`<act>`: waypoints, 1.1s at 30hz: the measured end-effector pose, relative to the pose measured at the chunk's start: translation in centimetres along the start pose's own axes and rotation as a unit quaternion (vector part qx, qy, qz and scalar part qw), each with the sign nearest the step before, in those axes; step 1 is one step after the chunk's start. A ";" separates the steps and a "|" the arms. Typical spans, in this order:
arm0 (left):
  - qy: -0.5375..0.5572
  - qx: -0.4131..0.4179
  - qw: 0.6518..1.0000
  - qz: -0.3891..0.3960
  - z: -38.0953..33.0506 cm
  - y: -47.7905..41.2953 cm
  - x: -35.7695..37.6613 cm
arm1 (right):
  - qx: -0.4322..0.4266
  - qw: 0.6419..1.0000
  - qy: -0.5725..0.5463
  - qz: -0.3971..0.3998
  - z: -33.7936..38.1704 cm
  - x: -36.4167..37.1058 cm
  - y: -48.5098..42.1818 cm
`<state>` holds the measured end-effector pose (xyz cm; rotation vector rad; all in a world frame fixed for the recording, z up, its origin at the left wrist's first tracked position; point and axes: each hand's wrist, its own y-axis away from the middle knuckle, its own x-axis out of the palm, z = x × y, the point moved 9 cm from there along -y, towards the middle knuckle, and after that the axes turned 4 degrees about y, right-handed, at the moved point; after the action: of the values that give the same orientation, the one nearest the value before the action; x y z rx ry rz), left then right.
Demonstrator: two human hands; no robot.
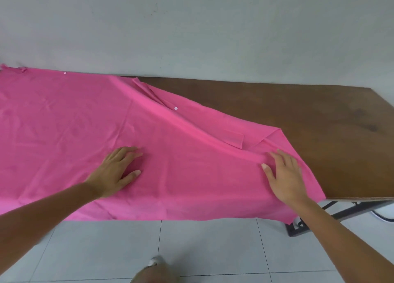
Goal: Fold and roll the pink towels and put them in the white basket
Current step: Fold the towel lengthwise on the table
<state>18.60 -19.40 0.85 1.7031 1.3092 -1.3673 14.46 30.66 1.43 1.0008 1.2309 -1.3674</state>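
Pink towel (85,116) lies on the surface (319,120), long axis left to right. Right hand (285,174) rests nearest its rumpled right end, left hand (115,171) mid-cloth; all fingers (282,158) straight, pressing flat.

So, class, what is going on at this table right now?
A person stands at a long brown wooden table with a large pink cloth towel spread over its left part and hanging over the near edge. The left hand lies flat on the towel's middle; the right hand presses flat beside a raised ridge near its right corner. The towel is wrinkled, not rolled.
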 end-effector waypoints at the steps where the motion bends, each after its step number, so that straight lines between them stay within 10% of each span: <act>1: 0.001 0.003 1.000 -0.003 -0.6 -0.8 0.0 | -0.015 1.000 -0.014 -0.013 1.2 -0.3 -0.7; 9: 0.033 0.020 0.999 0.003 -4.5 -9.2 1.3 | 0.047 0.982 -0.178 0.031 7.3 -0.4 -9.1; 18: 0.048 -0.008 0.999 -0.016 -2.3 -17.0 1.3 | 0.068 0.982 -0.098 0.144 8.6 2.8 -14.0; 33: 0.009 -0.020 0.997 0.069 -2.4 -25.1 2.7 | 0.062 0.983 -0.123 -0.118 5.7 -9.5 -26.1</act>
<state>-3.84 -7.76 2.30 1.7484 1.1956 -1.2427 -9.55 25.95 15.76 0.7573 1.1140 -1.7154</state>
